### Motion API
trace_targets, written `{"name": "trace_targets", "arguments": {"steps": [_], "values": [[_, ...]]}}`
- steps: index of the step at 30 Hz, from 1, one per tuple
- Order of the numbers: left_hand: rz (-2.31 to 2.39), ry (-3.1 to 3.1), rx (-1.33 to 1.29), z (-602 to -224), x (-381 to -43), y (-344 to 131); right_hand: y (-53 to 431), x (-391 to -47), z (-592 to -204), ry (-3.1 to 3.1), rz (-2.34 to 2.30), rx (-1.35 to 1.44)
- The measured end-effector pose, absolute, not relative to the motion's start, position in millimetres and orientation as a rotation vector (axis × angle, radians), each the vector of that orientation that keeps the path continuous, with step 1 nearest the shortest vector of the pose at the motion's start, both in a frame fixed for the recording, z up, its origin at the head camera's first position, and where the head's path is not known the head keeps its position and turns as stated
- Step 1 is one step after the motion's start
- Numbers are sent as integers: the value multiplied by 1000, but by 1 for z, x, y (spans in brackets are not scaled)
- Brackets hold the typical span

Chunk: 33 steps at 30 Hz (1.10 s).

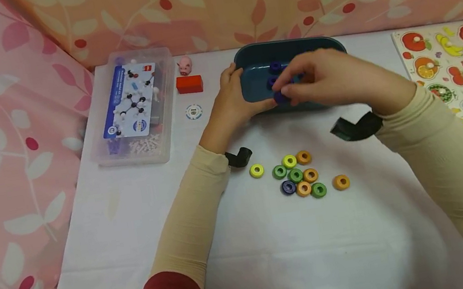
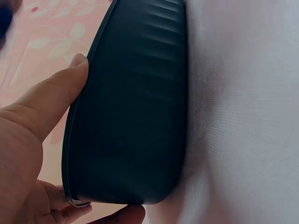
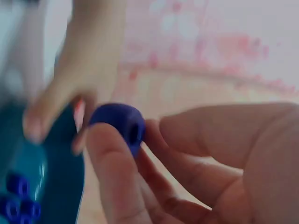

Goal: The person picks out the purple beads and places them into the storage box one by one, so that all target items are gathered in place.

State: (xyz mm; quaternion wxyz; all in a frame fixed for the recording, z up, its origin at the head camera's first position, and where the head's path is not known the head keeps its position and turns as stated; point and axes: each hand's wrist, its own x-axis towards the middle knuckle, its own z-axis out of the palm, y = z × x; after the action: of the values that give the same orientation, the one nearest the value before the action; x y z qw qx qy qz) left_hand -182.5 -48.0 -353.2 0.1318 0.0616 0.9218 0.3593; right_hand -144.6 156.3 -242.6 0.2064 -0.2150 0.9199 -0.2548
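Note:
My right hand [image 1: 321, 77] pinches a dark blue bead [image 3: 114, 116] between thumb and fingertips, over the near side of a dark teal tray [image 1: 255, 84]. The bead's hole shows in the right wrist view. At the tray's left end my left hand [image 1: 233, 98] grips the rim, with its thumb [image 2: 65, 84] along the near edge and the fingers around the corner. Several blue beads [image 3: 18, 184] lie on the tray floor, partly hidden by the right hand in the head view. Nearer on the table, yellow, green and orange beads [image 1: 310, 175] form a loose cluster with one dark blue bead [image 1: 288, 187].
Left on the white table [image 1: 156, 217] lies a clear plastic box [image 1: 167, 109] with a molecule-picture label. Beside it are a pink pig figure [image 1: 184, 65], a red block [image 1: 189, 84] and a round chip [image 1: 194, 112]. A fruit puzzle board [image 1: 446, 65] lies at the right.

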Motion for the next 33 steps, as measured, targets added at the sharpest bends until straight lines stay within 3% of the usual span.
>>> {"name": "trace_targets", "arguments": {"steps": [8,16,26,33], "values": [[1021,2664,146,-351,-181,-48,150,-230,-265,2443,-736,-318],[1034,2669,166,-352,-181,-48,134,-270,-287,2376,-749,-254],[1030,2678,168,-354,-181,-46,137,-280,-296,2305,-819,-206],[1030,2674,136,-353,-182,-45,151,-237,-278,2423,-848,-287]]}}
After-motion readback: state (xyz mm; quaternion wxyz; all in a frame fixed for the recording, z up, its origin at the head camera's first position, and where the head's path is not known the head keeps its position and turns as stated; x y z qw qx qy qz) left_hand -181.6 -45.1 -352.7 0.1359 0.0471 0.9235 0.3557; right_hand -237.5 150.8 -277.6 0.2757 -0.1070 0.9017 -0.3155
